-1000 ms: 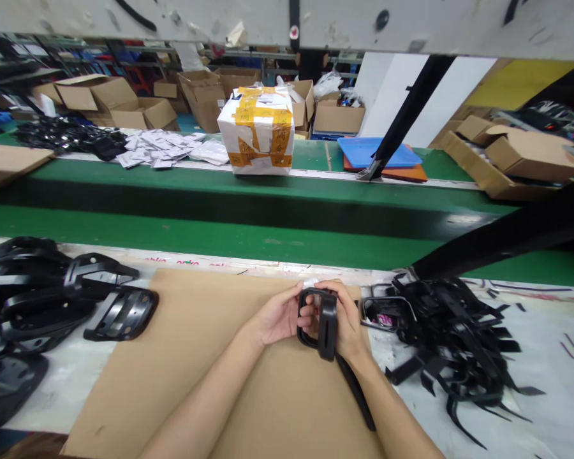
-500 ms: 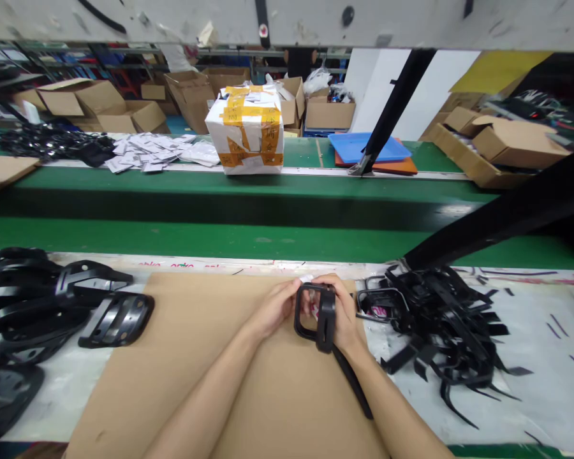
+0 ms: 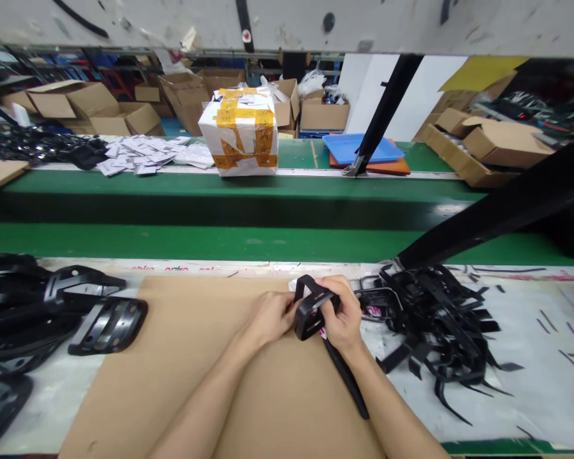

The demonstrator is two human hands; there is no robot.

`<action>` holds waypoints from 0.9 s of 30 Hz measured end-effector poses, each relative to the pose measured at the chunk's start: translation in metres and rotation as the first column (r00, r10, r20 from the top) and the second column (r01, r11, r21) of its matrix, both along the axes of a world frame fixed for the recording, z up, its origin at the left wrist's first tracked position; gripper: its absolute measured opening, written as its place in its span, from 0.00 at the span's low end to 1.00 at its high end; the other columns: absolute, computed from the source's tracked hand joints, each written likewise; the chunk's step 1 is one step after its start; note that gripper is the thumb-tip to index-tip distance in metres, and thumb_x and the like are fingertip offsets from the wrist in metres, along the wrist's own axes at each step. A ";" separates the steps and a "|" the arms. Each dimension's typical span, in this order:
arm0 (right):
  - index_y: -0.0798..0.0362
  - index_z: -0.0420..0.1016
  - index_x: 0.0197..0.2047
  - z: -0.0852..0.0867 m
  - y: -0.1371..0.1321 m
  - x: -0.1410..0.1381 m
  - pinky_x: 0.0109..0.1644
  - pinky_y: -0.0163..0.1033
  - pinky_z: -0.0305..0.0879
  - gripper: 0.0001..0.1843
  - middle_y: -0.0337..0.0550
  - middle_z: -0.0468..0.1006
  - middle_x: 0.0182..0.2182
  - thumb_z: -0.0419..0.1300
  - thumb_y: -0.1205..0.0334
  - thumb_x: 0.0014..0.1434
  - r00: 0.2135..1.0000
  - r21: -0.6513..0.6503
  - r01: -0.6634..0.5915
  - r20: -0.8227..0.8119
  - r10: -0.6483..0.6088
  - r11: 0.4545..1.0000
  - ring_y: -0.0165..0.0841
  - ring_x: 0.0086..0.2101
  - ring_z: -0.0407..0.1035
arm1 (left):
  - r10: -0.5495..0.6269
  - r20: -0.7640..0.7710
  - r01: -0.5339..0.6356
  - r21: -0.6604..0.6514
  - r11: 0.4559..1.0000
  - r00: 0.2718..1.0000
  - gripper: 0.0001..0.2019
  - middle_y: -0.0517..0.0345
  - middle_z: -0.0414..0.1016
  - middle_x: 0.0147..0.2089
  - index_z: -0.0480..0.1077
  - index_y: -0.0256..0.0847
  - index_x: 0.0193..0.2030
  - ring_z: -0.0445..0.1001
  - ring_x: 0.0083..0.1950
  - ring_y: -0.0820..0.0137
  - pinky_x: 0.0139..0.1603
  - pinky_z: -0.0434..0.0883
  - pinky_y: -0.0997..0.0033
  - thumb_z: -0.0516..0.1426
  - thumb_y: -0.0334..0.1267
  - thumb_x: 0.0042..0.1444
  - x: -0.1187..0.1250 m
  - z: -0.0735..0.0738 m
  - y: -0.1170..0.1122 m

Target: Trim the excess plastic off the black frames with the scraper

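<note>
A black, roughly square plastic frame [image 3: 310, 326] is tilted between my two hands, above the brown cardboard sheet [image 3: 191, 357]. My right hand [image 3: 343, 315] grips it from the right, its fingers curled over the edge. On the other side, my left hand [image 3: 272, 317] is closed with its fingertips at the frame's left edge. Part of the frame is hidden by my right fingers. A slim black handle-like piece [image 3: 347, 379] lies on the cardboard beside my right forearm. What it joins to at its upper end is hidden.
Black curved plastic parts [image 3: 108, 325] are piled on the left. Tangled black strips and frames [image 3: 444, 325] lie on the right, under a slanting black post [image 3: 488, 210]. Behind the green bench [image 3: 172, 239] stand a taped white box [image 3: 242, 137] and a blue tray [image 3: 363, 148].
The frame has turned in my hands, from facing me to tilted with its lower side towards me. My right fingers have shifted over its edge. The camera view has moved slightly.
</note>
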State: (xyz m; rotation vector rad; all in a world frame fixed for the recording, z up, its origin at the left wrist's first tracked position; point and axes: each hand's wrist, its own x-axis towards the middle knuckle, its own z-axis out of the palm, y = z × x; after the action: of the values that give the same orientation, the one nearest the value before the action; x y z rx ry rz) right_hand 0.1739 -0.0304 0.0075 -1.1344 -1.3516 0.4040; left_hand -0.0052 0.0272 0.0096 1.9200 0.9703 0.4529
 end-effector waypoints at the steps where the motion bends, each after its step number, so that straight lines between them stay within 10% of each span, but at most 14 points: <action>1: 0.42 0.79 0.52 0.000 0.000 0.000 0.47 0.48 0.70 0.11 0.43 0.79 0.42 0.60 0.63 0.70 1.000 0.003 -0.010 0.000 0.010 1.000 0.41 0.42 0.74 | -0.003 0.002 0.003 -0.001 1.000 1.000 0.13 0.59 0.68 0.23 0.71 0.42 0.27 0.62 0.24 0.69 0.31 0.51 0.70 0.56 0.39 0.63 0.000 0.000 0.000; 11: 0.44 0.78 0.51 -0.002 0.002 0.005 0.48 0.48 0.69 0.10 0.44 0.79 0.41 0.58 0.55 0.72 0.999 -0.049 -0.038 -0.020 0.037 0.998 0.42 0.42 0.73 | 0.012 -0.053 -0.011 0.022 1.000 0.999 0.15 0.59 0.68 0.22 0.70 0.43 0.23 0.61 0.22 0.70 0.30 0.49 0.69 0.59 0.40 0.61 -0.001 0.011 0.001; 16: 0.46 0.79 0.48 0.009 -0.002 -0.001 0.46 0.48 0.72 0.13 0.46 0.80 0.40 0.58 0.49 0.72 0.987 -0.142 -0.161 -0.016 0.161 0.977 0.42 0.41 0.75 | -0.021 0.171 0.054 -0.191 0.980 0.985 0.08 0.54 0.79 0.32 0.77 0.43 0.31 0.73 0.33 0.63 0.35 0.62 0.71 0.63 0.43 0.58 -0.007 0.015 0.003; 21: 0.44 0.77 0.55 0.007 -0.001 -0.008 0.54 0.49 0.71 0.13 0.47 0.80 0.47 0.57 0.53 0.73 0.973 -0.189 -0.230 -0.031 0.228 0.955 0.42 0.48 0.75 | 0.227 0.496 0.039 -0.470 0.882 0.838 0.15 0.53 0.80 0.45 0.76 0.40 0.46 0.75 0.47 0.62 0.50 0.69 0.68 0.62 0.50 0.63 -0.010 0.009 0.007; 27: 0.43 0.79 0.57 0.003 0.000 -0.011 0.58 0.48 0.70 0.16 0.47 0.80 0.50 0.53 0.53 0.76 0.951 -0.257 -0.304 -0.023 0.309 0.917 0.41 0.51 0.75 | 0.298 0.589 0.239 -0.663 0.710 0.751 0.21 0.64 0.65 0.28 0.70 0.38 0.37 0.61 0.27 0.76 0.30 0.60 0.75 0.70 0.52 0.50 -0.019 0.006 0.010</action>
State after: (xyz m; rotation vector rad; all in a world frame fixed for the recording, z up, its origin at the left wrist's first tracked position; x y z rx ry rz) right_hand 0.1625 -0.0300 0.0108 -1.1383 -1.5298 0.8206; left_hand -0.0245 0.0371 0.0158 0.8955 0.5520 0.6161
